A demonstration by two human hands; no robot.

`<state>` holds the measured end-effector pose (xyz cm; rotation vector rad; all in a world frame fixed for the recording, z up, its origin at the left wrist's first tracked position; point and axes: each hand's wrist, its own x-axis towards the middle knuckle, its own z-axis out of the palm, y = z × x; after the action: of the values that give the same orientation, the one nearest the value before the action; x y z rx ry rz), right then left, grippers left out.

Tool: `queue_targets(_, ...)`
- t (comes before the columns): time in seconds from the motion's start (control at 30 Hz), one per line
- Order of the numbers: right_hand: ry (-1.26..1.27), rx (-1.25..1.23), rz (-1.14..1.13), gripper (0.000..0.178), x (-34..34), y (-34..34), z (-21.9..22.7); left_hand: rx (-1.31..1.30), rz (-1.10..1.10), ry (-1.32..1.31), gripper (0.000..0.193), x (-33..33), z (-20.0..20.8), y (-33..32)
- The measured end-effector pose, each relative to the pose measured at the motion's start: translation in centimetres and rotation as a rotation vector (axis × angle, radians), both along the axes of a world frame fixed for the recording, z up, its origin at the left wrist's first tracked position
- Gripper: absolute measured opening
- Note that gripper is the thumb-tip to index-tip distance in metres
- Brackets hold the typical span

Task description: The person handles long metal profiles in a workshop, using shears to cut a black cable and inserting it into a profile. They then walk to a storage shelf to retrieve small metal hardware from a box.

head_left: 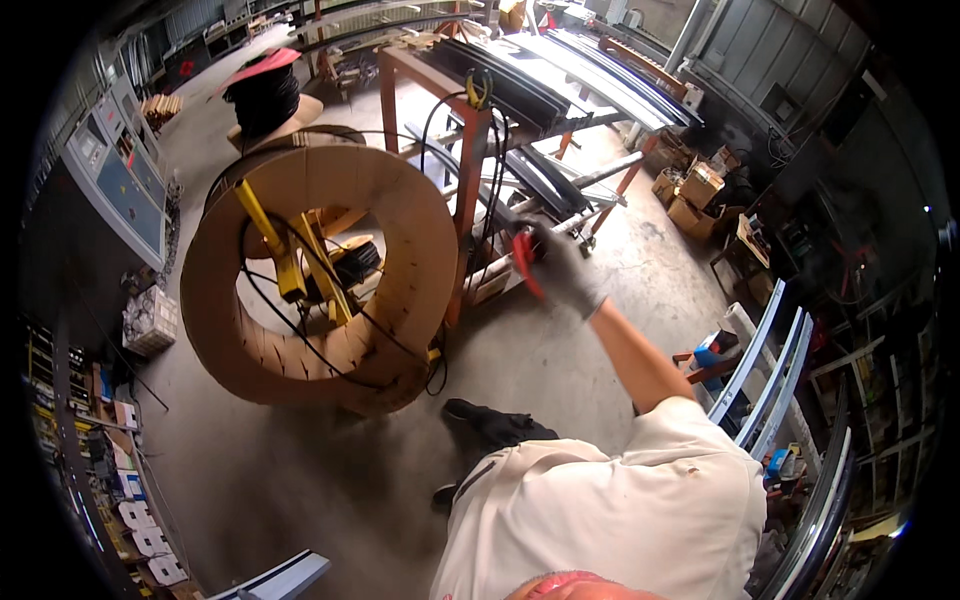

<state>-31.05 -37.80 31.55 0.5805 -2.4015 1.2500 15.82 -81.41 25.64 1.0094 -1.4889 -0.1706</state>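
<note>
My right hand (566, 270), in a grey glove, reaches out past the end of an orange metal rack. It is closed around a red-handled tool (525, 264); motion blur and the glove hide what kind of tool it is. Black cables (492, 190) hang down the rack's post (470, 180) just left of the hand. On top of that post hangs a yellow-handled tool (479, 90). Further left stands a large cardboard reel ring (415, 230) on a yellow metal stand (288, 270), with a black cable looped across its opening. My left hand is out of the picture.
Long dark strips (500, 85) lie on the rack. A spool of black cable (265, 100) stands behind the ring, and a control cabinet (125, 175) is at far left. Cardboard boxes (695, 190) sit along the right wall. Pale metal profiles (775, 370) stand near my right side.
</note>
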Motion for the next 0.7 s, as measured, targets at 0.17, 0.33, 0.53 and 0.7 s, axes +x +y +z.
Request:
queue_targets(0.17,0.186,0.451,-0.153,0.028,-13.0,6.9,8.4,0.095,-0.056,0.015,0.073,-3.3,2.1,3.6)
queue_targets(0.33,0.365,0.767,-0.016,0.039,-26.0,8.8,12.5,0.246,-0.073,0.120,0.073,-6.2,3.9,9.9)
queue_targets(0.53,0.891,1.406,0.160,0.031,-31.6,2.9,16.2,0.546,-0.130,0.286,0.045,-10.1,3.2,16.8)
queue_targets(0.7,1.277,1.292,0.236,0.030,-31.5,-0.7,19.3,0.457,-0.365,0.150,0.037,-16.3,4.5,21.2)
